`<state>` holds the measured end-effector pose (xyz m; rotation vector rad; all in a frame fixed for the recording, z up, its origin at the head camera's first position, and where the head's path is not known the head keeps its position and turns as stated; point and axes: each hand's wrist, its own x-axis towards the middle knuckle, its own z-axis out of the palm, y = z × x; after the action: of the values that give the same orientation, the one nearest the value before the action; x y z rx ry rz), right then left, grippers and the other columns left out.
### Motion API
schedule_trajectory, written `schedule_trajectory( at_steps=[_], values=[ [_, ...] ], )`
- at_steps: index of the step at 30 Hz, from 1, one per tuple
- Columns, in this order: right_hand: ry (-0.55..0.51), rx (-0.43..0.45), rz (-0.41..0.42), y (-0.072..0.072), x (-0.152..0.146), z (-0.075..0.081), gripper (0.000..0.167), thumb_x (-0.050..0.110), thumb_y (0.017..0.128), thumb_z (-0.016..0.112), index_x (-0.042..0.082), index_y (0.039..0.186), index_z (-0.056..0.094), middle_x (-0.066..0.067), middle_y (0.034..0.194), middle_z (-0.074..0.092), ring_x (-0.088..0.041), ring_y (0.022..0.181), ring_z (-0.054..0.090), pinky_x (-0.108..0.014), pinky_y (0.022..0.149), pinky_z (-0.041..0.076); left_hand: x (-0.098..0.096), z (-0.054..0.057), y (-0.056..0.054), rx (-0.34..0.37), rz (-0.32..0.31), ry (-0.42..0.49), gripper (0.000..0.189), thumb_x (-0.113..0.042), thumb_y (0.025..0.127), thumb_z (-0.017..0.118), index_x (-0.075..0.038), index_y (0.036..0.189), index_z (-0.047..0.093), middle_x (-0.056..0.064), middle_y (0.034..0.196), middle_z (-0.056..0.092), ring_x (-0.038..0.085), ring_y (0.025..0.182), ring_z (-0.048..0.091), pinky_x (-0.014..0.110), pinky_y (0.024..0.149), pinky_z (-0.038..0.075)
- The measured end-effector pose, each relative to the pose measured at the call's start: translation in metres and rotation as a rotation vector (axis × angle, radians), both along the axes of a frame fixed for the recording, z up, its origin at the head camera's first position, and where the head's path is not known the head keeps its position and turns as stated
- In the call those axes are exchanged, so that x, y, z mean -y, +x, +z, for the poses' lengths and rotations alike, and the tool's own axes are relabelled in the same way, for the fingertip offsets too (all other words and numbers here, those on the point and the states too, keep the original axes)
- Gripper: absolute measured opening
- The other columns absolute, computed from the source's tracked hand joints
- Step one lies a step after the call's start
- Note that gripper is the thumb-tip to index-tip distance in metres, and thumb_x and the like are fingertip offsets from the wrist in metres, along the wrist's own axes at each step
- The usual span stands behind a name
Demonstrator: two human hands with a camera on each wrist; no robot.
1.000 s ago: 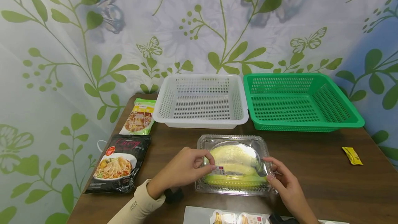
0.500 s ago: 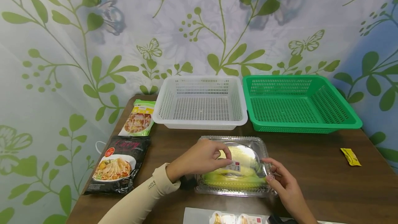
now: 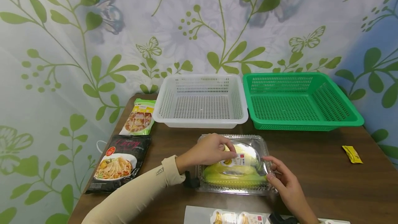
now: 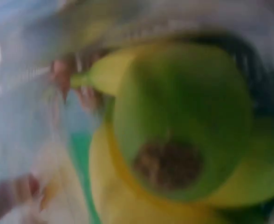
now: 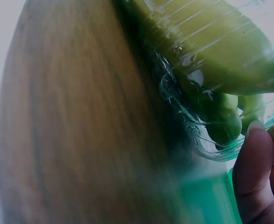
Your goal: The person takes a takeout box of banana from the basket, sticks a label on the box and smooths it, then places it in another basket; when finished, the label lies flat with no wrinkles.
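Observation:
A clear plastic clamshell container [image 3: 262, 143] with yellow-green bananas [image 3: 236, 175] inside lies on the table before me. Above its lid, my left hand [image 3: 211, 150] pinches a small white sticker [image 3: 238, 160] with a banana picture and a red mark. Whether the sticker touches the lid cannot be told. My right hand [image 3: 287, 184] grips the container's right edge, its thumb [image 5: 254, 163] against the plastic in the right wrist view. A blurred green banana tip [image 4: 183, 107] fills much of the left wrist view.
A white basket [image 3: 200, 124] and a green basket [image 3: 306, 127] stand at the back. Two food packets, one black [image 3: 116, 163] and one green-yellow [image 3: 139, 117], lie left. A small yellow packet [image 3: 352, 155] lies right. A sticker sheet [image 3: 199, 215] sits at the front edge.
My left hand has moved right and slightly away from me over the lid with the sticker, whose banana picture now shows. The right hand has stayed at the container's edge.

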<state>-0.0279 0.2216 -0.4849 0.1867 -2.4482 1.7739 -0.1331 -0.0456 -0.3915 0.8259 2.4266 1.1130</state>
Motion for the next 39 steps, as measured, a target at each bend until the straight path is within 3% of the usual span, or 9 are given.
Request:
schedule_trajectory(
  at_steps=[9,20,32,39],
  values=[
    [-0.024,-0.019,0.018,0.0003,0.0001,-0.0001,0.048,-0.008,0.098,0.058,0.006,0.144,0.053,-0.003,0.100,0.055,-0.018,0.075,0.061,-0.031,0.062,0.053,-0.0072,-0.0052,-0.0015,-0.007,-0.001,-0.023,0.009,-0.032,0.094,0.075,-0.025,0.089,0.077,-0.010,0.046,0.032,0.003,0.041,0.025,0.020,0.045,0.024],
    [-0.036,-0.003,0.046,0.0008,-0.0027,0.0000,0.046,-0.002,0.102,0.057,0.006,0.146,0.051,-0.014,0.100,0.052,-0.020,0.072,0.061,-0.032,0.060,0.052,-0.0067,-0.0060,-0.0012,-0.129,-0.020,-0.031,0.009,-0.033,0.096,0.073,-0.024,0.093,0.076,-0.010,0.047,0.033,0.003,0.041,0.025,0.019,0.043,0.025],
    [-0.024,0.004,0.038,0.0004,-0.0023,0.0009,0.045,0.000,0.102,0.058,0.008,0.146,0.051,-0.015,0.100,0.052,-0.020,0.072,0.062,-0.032,0.060,0.052,-0.0056,-0.0082,-0.0034,-0.118,-0.009,-0.035,0.009,-0.029,0.096,0.074,-0.022,0.101,0.077,-0.008,0.049,0.032,0.004,0.042,0.026,0.020,0.043,0.025],
    [-0.019,-0.006,0.033,0.0006,-0.0018,0.0005,0.046,-0.003,0.101,0.058,0.007,0.145,0.052,-0.009,0.101,0.051,-0.020,0.072,0.060,-0.032,0.059,0.051,-0.0043,-0.0067,-0.0041,-0.116,-0.020,-0.024,0.014,-0.027,0.096,0.074,-0.020,0.107,0.078,-0.008,0.049,0.032,0.004,0.043,0.026,0.019,0.044,0.026]
  ],
)
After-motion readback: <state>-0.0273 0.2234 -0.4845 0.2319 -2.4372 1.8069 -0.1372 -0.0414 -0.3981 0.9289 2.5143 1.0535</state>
